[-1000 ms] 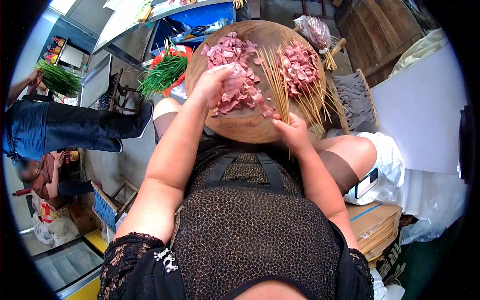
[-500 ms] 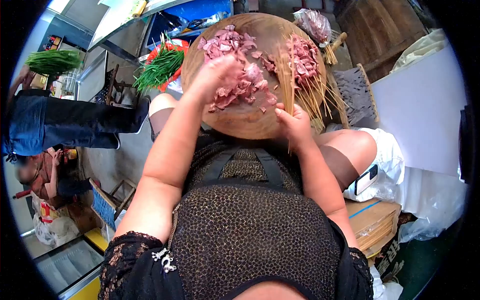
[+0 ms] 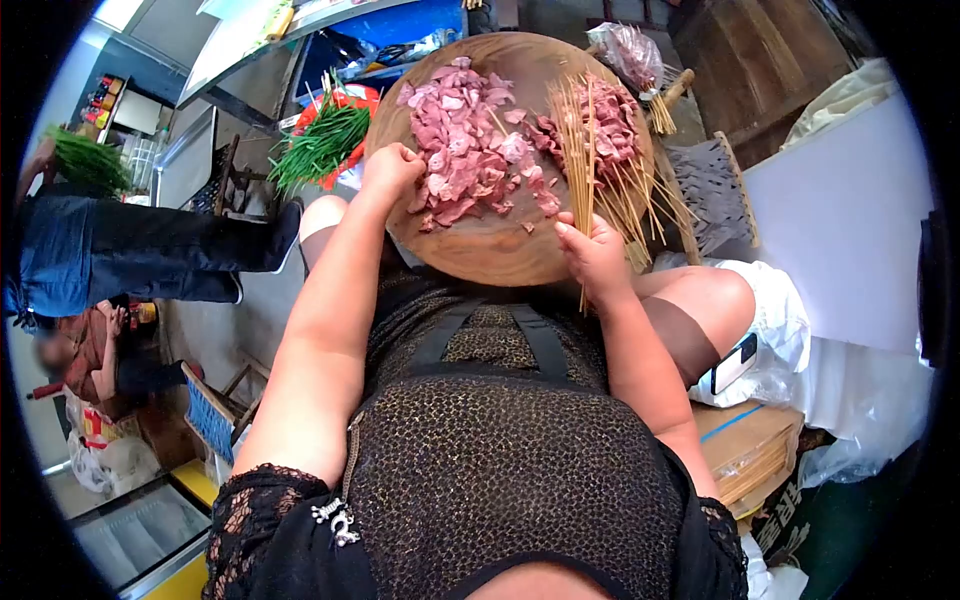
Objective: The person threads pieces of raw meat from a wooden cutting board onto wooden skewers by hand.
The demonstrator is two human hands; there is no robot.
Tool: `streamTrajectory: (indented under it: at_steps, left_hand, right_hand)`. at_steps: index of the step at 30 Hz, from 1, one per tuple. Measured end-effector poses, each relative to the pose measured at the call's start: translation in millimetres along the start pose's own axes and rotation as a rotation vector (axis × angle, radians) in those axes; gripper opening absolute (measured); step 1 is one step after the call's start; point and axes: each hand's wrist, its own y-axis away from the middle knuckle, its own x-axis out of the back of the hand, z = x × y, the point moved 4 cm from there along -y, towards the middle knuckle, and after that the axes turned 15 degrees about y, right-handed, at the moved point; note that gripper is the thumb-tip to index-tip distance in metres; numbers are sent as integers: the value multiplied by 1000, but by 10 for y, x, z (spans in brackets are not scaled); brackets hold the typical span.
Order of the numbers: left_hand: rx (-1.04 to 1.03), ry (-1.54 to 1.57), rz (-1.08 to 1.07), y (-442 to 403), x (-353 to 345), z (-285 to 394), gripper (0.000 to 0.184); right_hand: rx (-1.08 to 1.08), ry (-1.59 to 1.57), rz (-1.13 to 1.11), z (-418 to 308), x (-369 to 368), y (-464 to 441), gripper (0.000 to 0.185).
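On the round wooden board (image 3: 480, 255) lies a loose pile of sliced raw meat (image 3: 465, 145). My left hand (image 3: 393, 172) is at the pile's left side, over the board's edge, its fingers curled closed; anything inside them is hidden. My right hand (image 3: 595, 250) grips a bundle of bamboo skewers (image 3: 578, 150) near the lower ends, thumb pressed against them. The skewers point away from me across the board. Beside them, on the right, is a heap of meat threaded on skewers (image 3: 612, 115), the bare sticks hanging over the board's rim.
Green chives (image 3: 325, 145) lie in a red bag left of the board. A plastic bag of skewered meat (image 3: 630, 55) is beyond it at right. A phone (image 3: 735, 365) rests by my right knee. At left stand a person in dark trousers (image 3: 150, 245) and a small stool (image 3: 225, 405).
My left hand has moved from over the meat pile to its left edge, uncovering the slices. My right hand keeps hold of the skewers, nearly in place.
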Motion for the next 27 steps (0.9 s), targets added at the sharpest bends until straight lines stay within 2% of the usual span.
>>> streamTrajectory:
  at_steps: [3,5,6,7,9,10,14,17,27]
  left_hand:
    - [-50,69,-9,60,35,98,26]
    - [-70,676,79,106,97,144,21]
    - [-49,845,-4,105,121,202,30]
    - [-49,842,-2,144,127,258,30]
    - [1,1492,-160,270,50,447,30]
    - [27,1513,-264,308,19,509,29]
    - [140,1553,-229,308,-144,535,15]
    - [179,1502,-193,366,-136,610,16]
    - [101,1409,-208,364,-114,663,15]
  right_hand:
    - [1,3,-4,-8,10,3,17]
    - [2,-25,-42,-6,-3,-5,17]
    - [3,-27,-43,7,-1,-10,17]
    - [12,22,-78,25,-11,-12,17]
    - [28,72,-115,56,-47,-17,17]
    - [36,95,-138,74,-85,-11,17]
    - [65,171,-150,147,-110,-21,18]
    - [108,173,-143,180,-77,-38,18]
    - [56,207,-126,148,-31,23,17]
